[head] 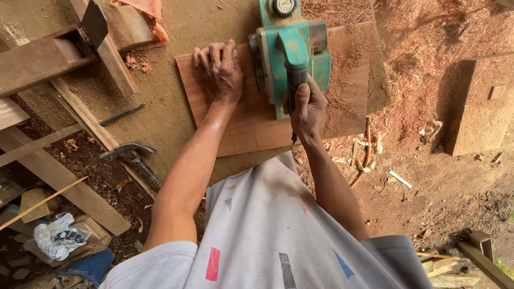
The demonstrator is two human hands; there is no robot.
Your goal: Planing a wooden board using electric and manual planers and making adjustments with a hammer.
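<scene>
A reddish wooden board (251,128) lies flat on a dusty workbench (176,107). My left hand (220,72) presses palm-down on the board's left part, fingers spread. A teal electric planer (292,53) rests on the board just right of that hand. My right hand (306,109) is closed around the planer's dark rear handle. Wood shavings (348,69) cover the board's right part.
A claw hammer (134,158) and a dark chisel-like tool (122,114) lie on the bench's left side. Planks (59,176) and a wooden beam (37,61) sit at left. Sawdust-covered ground (428,107) and a wood block (479,107) are at right.
</scene>
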